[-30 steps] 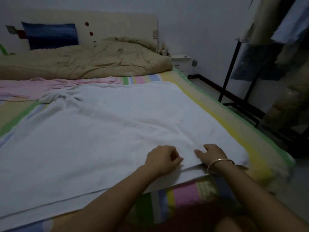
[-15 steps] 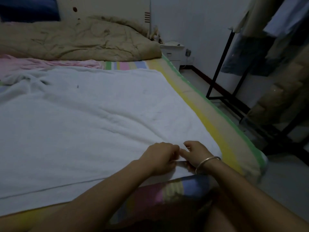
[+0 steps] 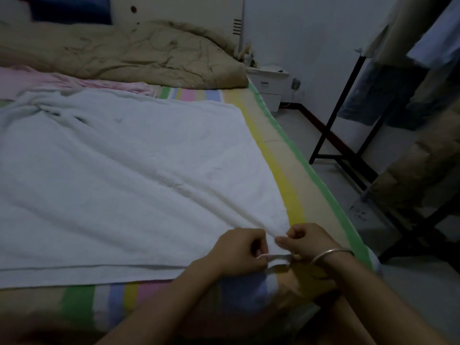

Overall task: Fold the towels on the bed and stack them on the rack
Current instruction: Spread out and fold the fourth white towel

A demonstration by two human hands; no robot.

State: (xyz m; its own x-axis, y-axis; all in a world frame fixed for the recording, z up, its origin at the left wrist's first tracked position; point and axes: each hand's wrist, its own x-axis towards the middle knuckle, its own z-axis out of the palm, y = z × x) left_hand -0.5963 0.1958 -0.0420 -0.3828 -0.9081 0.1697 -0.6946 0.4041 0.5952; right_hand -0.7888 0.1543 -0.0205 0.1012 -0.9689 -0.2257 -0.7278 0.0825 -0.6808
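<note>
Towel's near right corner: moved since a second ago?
Yes. The corner, flat beside the yellow stripe before, is now bunched and lifted off the sheet, pinched by the left hand and right hand.

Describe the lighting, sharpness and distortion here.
Head view: dim, bluish, no glare; the white towel is brightest; the left hand and right hand, pinching its corner, are fairly sharp; the rack leans, likely wide-angle distortion; the bottom edge sinks into shadow.

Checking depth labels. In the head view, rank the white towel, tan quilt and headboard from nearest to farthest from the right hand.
1. white towel: spread on the bed, its near corner pinched by the right hand.
2. tan quilt: bunched across the bed's far end.
3. headboard: behind the quilt, at the wall.
</note>
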